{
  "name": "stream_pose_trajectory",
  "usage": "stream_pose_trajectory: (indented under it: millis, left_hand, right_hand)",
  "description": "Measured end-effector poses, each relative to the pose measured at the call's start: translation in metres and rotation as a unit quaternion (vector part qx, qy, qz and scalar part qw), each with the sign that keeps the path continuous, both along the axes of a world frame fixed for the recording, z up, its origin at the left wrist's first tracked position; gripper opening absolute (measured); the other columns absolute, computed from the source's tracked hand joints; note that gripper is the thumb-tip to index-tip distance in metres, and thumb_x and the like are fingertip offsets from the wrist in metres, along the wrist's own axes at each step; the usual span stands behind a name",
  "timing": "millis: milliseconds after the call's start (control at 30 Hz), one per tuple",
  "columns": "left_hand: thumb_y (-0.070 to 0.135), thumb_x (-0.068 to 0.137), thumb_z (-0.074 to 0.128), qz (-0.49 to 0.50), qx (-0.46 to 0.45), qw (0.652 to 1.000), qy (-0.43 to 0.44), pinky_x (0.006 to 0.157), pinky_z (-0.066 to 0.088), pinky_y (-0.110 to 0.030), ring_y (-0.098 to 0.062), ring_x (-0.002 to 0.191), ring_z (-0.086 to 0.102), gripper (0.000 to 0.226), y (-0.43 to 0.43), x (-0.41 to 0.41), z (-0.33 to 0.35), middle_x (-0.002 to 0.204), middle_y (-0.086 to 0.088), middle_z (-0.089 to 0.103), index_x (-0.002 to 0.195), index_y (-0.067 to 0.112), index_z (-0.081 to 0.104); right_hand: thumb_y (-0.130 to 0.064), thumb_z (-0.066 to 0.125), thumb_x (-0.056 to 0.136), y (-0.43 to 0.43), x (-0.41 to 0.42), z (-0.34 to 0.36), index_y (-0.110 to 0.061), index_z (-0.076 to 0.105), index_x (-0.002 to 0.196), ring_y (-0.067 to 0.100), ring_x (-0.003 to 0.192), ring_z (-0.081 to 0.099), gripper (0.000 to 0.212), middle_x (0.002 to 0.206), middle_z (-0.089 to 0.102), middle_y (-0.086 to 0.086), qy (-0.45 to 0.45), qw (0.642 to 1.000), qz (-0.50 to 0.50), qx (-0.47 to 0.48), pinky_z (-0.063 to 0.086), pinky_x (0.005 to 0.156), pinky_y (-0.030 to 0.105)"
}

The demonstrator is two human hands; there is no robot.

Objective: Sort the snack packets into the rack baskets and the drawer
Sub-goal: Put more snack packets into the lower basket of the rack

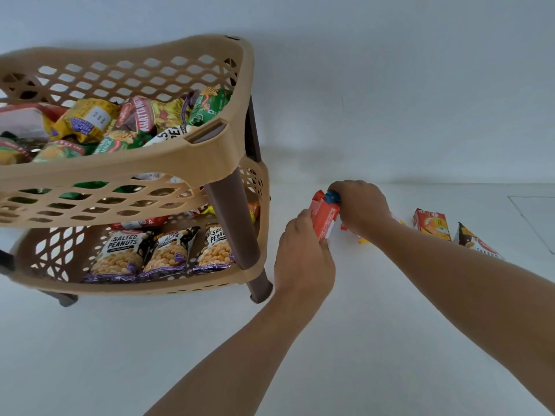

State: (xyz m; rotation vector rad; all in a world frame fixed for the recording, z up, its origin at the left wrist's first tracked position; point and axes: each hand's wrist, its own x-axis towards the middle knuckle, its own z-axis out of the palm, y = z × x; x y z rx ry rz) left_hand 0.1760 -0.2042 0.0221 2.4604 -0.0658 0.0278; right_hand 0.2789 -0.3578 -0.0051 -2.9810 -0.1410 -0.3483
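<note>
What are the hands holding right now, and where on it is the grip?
Both hands hold one red packet: the left hand grips its lower end, the right hand pinches its upper end, where something blue shows.

The rack stands to your left on the floor, top basket above lower basket, packets in both. Right of your hands, a box and a packet lie side by side near the wall.
</note>
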Motion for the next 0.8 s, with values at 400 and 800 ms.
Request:
stream_pose_trajectory:
  millis: [400,800]
  left_hand:
    - [0.038,0.093,0.059,0.038,-0.088,0.995,0.027,0.100,0.048,-0.033,-0.012,0.125,0.048,0.063,0.064,-0.113,0.036,0.139,0.014,0.045,0.146,0.038,0.025]
    - [0.032,0.094,0.060,0.162,-0.101,0.981,-0.012,0.100,0.045,-0.025,-0.006,0.117,0.049,0.058,0.167,-0.185,0.035,0.133,0.017,0.048,0.144,0.033,0.033]
  right_hand:
    - [-0.027,0.073,0.078,0.026,-0.135,0.028,-0.037,0.064,0.096,0.007,0.080,0.063,0.023,0.090,0.068,-0.011,-0.107,0.905,-0.072,0.405,0.047,0.067,0.025]
    - [-0.017,0.069,0.087,0.134,-0.237,0.023,-0.027,0.064,0.092,0.016,0.086,0.067,0.012,0.091,0.072,0.000,0.036,0.696,-0.162,0.699,0.051,0.074,0.032]
